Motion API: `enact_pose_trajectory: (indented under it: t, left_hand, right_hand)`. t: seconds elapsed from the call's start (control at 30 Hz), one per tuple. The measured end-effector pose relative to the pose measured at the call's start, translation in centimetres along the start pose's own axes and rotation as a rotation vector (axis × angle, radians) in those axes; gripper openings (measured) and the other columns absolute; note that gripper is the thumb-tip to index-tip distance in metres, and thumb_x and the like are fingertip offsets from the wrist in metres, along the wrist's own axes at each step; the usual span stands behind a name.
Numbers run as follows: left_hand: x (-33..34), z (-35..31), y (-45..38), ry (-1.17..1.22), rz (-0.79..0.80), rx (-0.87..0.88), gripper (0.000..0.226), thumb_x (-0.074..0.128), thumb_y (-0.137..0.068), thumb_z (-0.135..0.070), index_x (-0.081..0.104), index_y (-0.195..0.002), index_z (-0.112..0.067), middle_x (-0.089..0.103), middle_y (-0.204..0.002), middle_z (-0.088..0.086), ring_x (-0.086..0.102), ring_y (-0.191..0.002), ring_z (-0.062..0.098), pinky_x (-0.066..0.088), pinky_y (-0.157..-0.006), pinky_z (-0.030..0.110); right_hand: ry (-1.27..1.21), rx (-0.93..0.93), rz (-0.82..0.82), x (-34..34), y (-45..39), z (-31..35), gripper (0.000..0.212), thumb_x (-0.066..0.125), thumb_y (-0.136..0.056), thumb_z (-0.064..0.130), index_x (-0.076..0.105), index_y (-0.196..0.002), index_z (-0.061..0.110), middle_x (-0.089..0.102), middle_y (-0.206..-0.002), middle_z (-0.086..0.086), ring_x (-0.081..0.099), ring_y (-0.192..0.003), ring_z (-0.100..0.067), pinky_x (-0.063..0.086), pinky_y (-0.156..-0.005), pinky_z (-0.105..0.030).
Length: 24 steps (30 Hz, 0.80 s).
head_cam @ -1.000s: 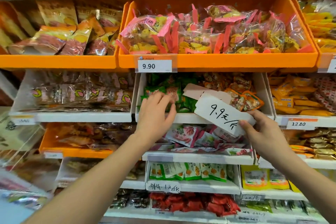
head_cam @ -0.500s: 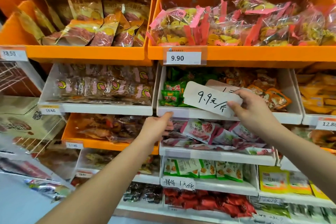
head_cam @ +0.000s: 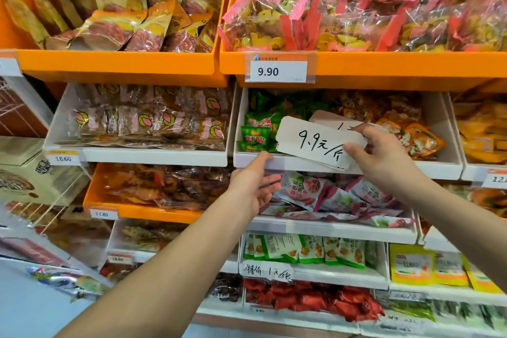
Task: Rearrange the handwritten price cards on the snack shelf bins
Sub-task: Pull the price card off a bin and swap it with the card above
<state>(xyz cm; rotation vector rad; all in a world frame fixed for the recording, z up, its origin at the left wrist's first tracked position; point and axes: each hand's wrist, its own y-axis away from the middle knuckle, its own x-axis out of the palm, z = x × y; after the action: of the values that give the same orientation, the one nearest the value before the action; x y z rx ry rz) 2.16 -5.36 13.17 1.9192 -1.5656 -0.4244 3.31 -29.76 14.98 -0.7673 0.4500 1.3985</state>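
Observation:
A white handwritten price card reading 9.9 lies tilted over the front of the white middle bin, above green snack packets. My right hand pinches the card's right end between thumb and fingers. A second card peeks out behind it, mostly hidden. My left hand sits just under the bin's front lip, thumb touching the lip, fingers curled and holding nothing. Another handwritten card is stuck on a lower bin's front.
Orange bins above hold bagged snacks, one with a printed 9.90 label. White bin at left carries a 16.60 tag. Pink packets fill the bin below the hands. Boxed goods stand at far left.
My left hand dropped from inside the bin to its front lip. My right hand moved the 9.9 card leftward and down onto the bin front. The camera shifted closer and to the right.

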Motion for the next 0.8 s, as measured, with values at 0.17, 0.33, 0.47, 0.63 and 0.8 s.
enact_pose_trajectory:
  t: [0.17,0.33,0.47,0.63,0.8]
  left_hand:
    - [0.7,-0.1,0.1,-0.011,-0.02,-0.005,0.042,0.074,-0.082,-0.041,0.069,-0.109,-0.01,0.08,-0.096,0.006,0.069,-0.066,0.015,0.047,-0.047,0.022]
    - [1.0,0.0,0.3,-0.014,-0.016,-0.003,0.029,0.075,-0.082,-0.035,0.068,-0.095,-0.01,0.073,-0.082,0.004,0.063,-0.061,0.014,0.048,-0.051,0.024]
    - [1.1,0.0,0.2,-0.018,-0.013,-0.005,0.026,0.074,-0.083,-0.035,0.067,-0.086,-0.009,0.069,-0.077,0.003,0.06,-0.06,0.013,0.046,-0.051,0.023]
    - [1.4,0.1,0.2,0.016,0.015,0.013,0.024,0.073,-0.085,-0.028,0.064,-0.081,-0.007,0.062,-0.07,0.006,0.057,-0.057,0.015,0.055,-0.057,0.027]
    - [2.2,-0.3,0.3,0.131,0.052,0.018,0.015,0.067,-0.088,-0.016,0.057,-0.085,-0.006,0.05,-0.073,0.009,0.053,-0.074,0.02,0.061,-0.067,0.029]
  right_hand:
    - [0.054,-0.002,-0.016,-0.2,-0.1,0.0,0.024,0.057,-0.104,0.031,0.061,-0.123,0.017,0.063,-0.076,-0.002,0.052,-0.048,-0.011,0.035,-0.046,-0.024]
    - [0.0,0.018,-0.007,-0.4,0.1,0.0,0.025,0.056,-0.105,0.027,0.06,-0.126,0.015,0.055,-0.068,0.004,0.053,-0.038,0.0,0.034,-0.032,-0.014]
    - [0.0,0.024,-0.011,-0.4,0.0,-0.2,0.026,0.057,-0.105,0.026,0.06,-0.127,0.014,0.056,-0.069,0.002,0.051,-0.037,-0.001,0.033,-0.031,-0.014]
    - [0.038,0.012,0.005,-0.2,-0.4,-0.6,0.03,0.057,-0.104,0.029,0.059,-0.13,0.013,0.059,-0.068,-0.004,0.049,-0.037,-0.008,0.032,-0.031,-0.014]
    - [0.055,-0.001,0.022,-0.1,-0.6,-1.0,0.031,0.058,-0.104,0.031,0.059,-0.131,0.017,0.066,-0.082,-0.003,0.052,-0.049,-0.014,0.034,-0.037,-0.014]
